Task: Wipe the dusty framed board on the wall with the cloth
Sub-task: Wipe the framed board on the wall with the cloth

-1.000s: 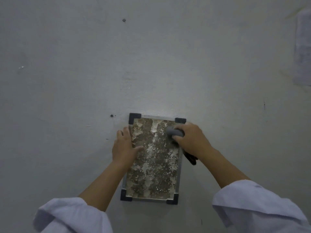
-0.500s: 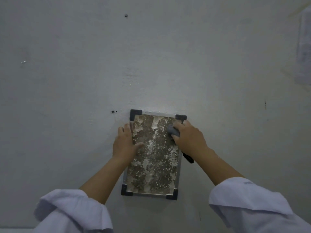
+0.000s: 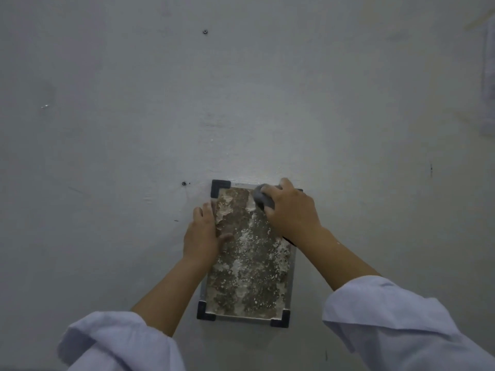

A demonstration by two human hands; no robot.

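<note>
Grey cloth (image 3: 261,198), bunched into a small wad, now sits at the top edge of the framed board (image 3: 249,266), just under the silver rail and close to the upper right corner; half a second ago it was a little lower on the surface, and one second ago lower again, so the right hand (image 3: 290,210) has carried it upward in a short stroke. The fingers of this hand are curled round the wad and press it against the board, and the hand covers the upper right corner piece almost fully. The left hand (image 3: 202,234) has not moved in any clear way: it lies flat with the fingers straight and together on the left rail of the frame, the thumb spread out onto the dirty surface, and I judge that it steadies the board against the wall (image 3: 241,89). The board itself hangs low on this pale wall, upright, with black corner pieces (image 3: 219,188) at the corners. Its face is brown with many white, chalky patches, and these patches look the same from top to bottom, so the wiping has removed very little until now. I think the task is only at its beginning. The stroke has reached the upper limit of the board, so the next useful move is probably downward or sideways along the top, with firm pressure, because such crusted dust may not come off easily.
</note>
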